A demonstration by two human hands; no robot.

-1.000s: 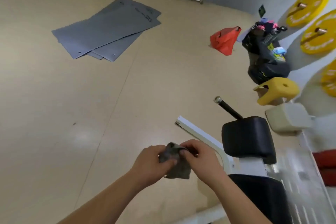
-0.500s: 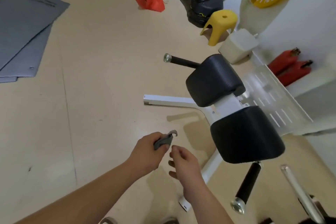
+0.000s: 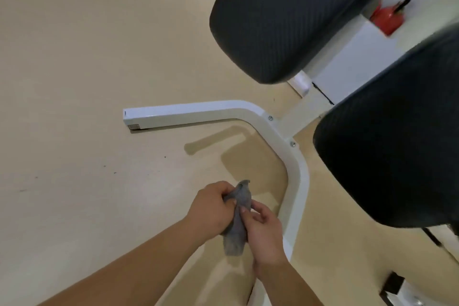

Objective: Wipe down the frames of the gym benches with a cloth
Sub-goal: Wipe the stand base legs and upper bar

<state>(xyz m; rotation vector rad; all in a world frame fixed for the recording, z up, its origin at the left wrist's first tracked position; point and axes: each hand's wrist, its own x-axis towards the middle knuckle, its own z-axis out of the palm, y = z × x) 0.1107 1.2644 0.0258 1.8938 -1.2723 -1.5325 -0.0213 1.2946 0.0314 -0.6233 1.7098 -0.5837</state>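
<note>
While the cloth [image 3: 234, 238] is held between both hands above the floor [image 3: 74, 82], it touches no part of the bench, so wiping of this frame [image 3: 296, 171] is judged not yet begun. The left hand [image 3: 211, 206] grips the upper part of the grey cloth with its fingers curled round it. The right hand [image 3: 265, 236] pinches the cloth lower down between thumb and curled fingers. A loose end hangs below both hands. The cloth sits just beside the nearer leg of the white frame, apart from it. The step in hand appears to be gathering or folding the cloth into a usable pad. No wet streak or other mark on the white tube indicates which sections, if any, are already clean. The full length of the bent tube, from its capped end round the bolted bend to the leg by the hands, is therefore judged as remaining. The far cushion [image 3: 293, 20] and the near cushion [image 3: 392, 136] cover the central upright and the far side of the frame. The leg's lower end passes behind the right hand. A red object [image 3: 387, 20] by the wall is partly hidden and cannot be identified. Other benches are not in view.
</note>
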